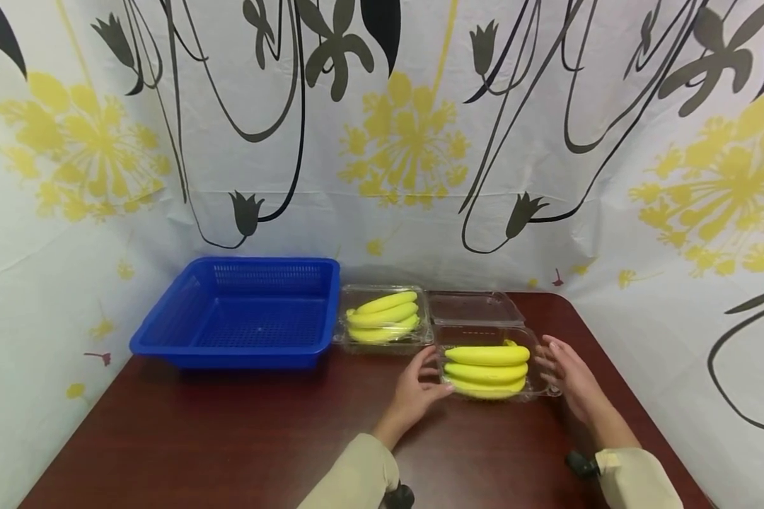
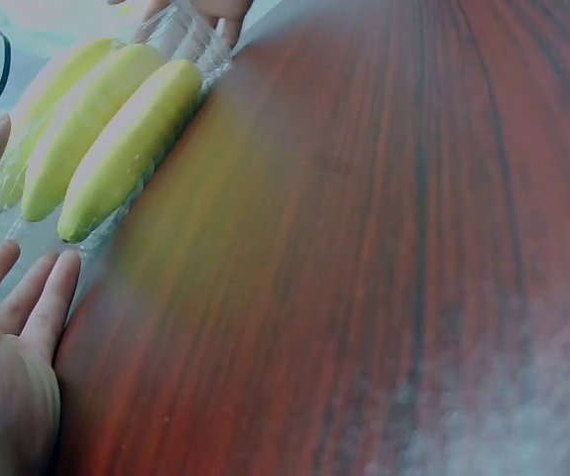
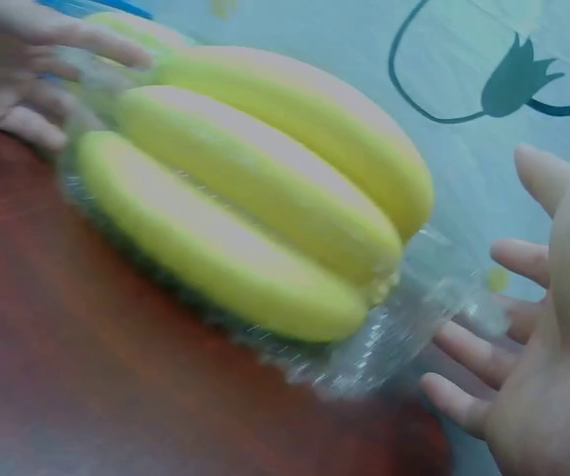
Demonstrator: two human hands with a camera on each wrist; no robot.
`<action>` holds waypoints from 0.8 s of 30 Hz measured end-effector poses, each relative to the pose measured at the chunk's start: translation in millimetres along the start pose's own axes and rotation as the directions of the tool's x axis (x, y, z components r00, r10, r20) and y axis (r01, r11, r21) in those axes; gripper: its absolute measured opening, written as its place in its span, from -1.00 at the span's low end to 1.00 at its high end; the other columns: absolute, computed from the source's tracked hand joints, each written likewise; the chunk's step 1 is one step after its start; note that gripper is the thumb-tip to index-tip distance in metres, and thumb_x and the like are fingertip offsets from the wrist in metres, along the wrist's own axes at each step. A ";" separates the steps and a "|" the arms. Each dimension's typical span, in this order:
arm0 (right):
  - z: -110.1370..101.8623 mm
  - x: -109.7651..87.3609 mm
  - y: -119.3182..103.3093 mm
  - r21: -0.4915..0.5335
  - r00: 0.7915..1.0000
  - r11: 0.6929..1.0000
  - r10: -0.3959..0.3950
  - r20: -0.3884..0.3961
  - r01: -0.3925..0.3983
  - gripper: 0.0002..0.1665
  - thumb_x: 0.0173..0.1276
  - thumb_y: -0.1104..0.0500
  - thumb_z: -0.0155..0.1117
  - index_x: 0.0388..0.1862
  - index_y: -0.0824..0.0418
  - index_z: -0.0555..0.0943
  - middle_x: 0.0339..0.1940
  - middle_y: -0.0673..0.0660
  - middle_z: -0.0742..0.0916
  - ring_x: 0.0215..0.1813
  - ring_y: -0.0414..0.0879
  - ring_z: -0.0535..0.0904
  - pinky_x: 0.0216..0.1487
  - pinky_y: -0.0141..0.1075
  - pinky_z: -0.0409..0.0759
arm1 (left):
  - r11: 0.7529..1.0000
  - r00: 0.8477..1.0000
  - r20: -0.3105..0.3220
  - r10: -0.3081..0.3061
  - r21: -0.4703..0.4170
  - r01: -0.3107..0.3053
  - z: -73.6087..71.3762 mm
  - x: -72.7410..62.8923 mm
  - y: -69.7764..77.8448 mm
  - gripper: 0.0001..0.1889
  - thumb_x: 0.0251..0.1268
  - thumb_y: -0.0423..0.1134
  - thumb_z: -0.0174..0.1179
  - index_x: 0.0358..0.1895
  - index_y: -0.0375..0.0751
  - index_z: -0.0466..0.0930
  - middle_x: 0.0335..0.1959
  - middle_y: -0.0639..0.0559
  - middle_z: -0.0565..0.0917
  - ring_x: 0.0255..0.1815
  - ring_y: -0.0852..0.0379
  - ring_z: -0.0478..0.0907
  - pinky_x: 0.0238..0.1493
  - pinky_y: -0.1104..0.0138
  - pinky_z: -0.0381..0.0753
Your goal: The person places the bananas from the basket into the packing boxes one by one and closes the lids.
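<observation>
Yellow bananas (image 1: 487, 372) lie side by side in a clear plastic clamshell box (image 1: 537, 382), its lid (image 1: 474, 309) folded back behind it. My left hand (image 1: 414, 385) is at the box's left end, fingers extended along the side and thumb by the front corner. At the opposite end is my right hand (image 1: 569, 371), fingers spread and only slightly bent beside the plastic wall. In the right wrist view, the fingertips of the right hand (image 3: 552, 347) meet the clear edge. The left wrist view has the left hand (image 2: 12, 367) with its fingers under the banana ends.
A second clear box (image 1: 423, 332) with bananas (image 1: 382, 318) stands just left of the open one. Further left is a blue plastic basket (image 1: 229, 357). Patterned cloth (image 1: 414, 233) hangs behind and beside the dark red-brown table (image 1: 229, 438).
</observation>
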State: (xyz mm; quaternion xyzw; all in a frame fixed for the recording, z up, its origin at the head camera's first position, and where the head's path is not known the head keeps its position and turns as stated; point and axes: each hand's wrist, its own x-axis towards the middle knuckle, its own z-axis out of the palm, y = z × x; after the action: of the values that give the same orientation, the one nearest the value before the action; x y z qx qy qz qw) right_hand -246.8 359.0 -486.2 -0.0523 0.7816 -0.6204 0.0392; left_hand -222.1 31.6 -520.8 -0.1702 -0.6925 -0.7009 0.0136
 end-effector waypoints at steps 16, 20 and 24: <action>-17.8 55.3 -21.7 0.171 0.991 0.981 0.076 0.113 -0.095 -0.04 0.51 -0.35 -0.41 0.57 0.16 -0.42 0.53 0.46 -0.12 0.05 -0.25 0.58 0.38 0.29 -0.29 | 0.999 0.999 0.030 -0.042 0.036 0.041 2.2 2.0 -7.2 -0.15 0.13 -0.26 0.43 0.48 -0.01 0.18 0.32 0.01 0.46 0.10 0.02 0.53 -0.05 0.36 0.59; -14.4 53.7 -21.4 0.159 0.991 0.981 0.099 0.094 -0.113 -0.03 0.50 -0.37 -0.43 0.57 0.15 -0.43 0.54 0.44 -0.14 -0.06 -0.29 0.58 0.37 0.31 -0.32 | 0.999 0.999 0.030 -0.022 0.035 0.021 0.4 1.6 -7.4 -0.17 0.15 -0.28 0.42 0.48 -0.04 0.18 0.30 -0.02 0.48 0.07 0.01 0.55 -0.05 0.35 0.59; -8.8 49.4 -16.4 0.183 0.994 0.977 0.109 0.027 -0.112 -0.05 0.49 -0.38 -0.43 0.59 0.09 -0.39 0.56 0.37 -0.11 -0.08 -0.33 0.58 0.41 0.25 -0.27 | 0.999 0.999 0.041 -0.032 0.042 0.030 -1.1 0.2 -8.2 -0.16 0.15 -0.26 0.42 0.49 0.01 0.17 0.29 0.02 0.50 0.02 0.05 0.57 -0.06 0.35 0.60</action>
State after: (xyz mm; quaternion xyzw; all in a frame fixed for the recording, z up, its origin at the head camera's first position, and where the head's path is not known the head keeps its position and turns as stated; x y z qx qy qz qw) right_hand -296.3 357.4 -468.1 -0.0101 0.7222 -0.6863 0.0851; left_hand -224.5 30.9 -528.7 -0.1736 -0.7096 -0.6828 -0.0080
